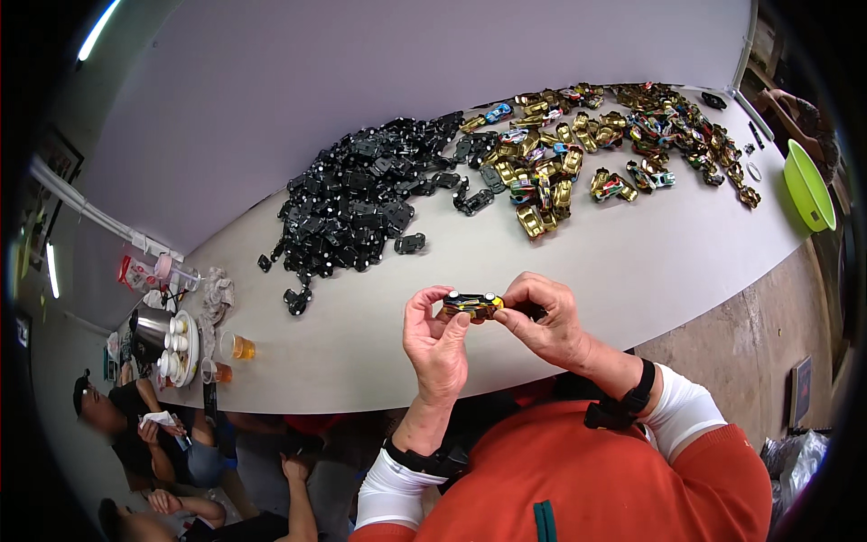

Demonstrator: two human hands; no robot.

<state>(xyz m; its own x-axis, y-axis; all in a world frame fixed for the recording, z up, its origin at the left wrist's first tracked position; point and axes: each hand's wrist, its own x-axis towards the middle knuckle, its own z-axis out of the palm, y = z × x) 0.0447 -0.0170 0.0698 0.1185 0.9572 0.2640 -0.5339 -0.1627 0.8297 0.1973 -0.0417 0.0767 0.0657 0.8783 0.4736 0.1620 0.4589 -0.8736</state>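
Note:
Above the table's near edge I hold a small toy car (472,305) sideways, its dark base with white wheels upward and its coloured body below. My left hand (436,339) pinches one end between thumb and fingers. The thumb and forefinger of my right hand (545,318) grip the other end. Beyond my hands lies a big heap of black toy car bases with wheels (348,203). To its right spreads a pile of gold and multicoloured car bodies (542,172). One loose black base (410,243) lies apart at the heap's near side.
A lime-green basin (806,187) stands at the table's right end. On the left are a tray with white cups (183,348), two plastic cups of amber drink (237,346) and a crumpled cloth (218,296). Other people (149,425) sit at lower left.

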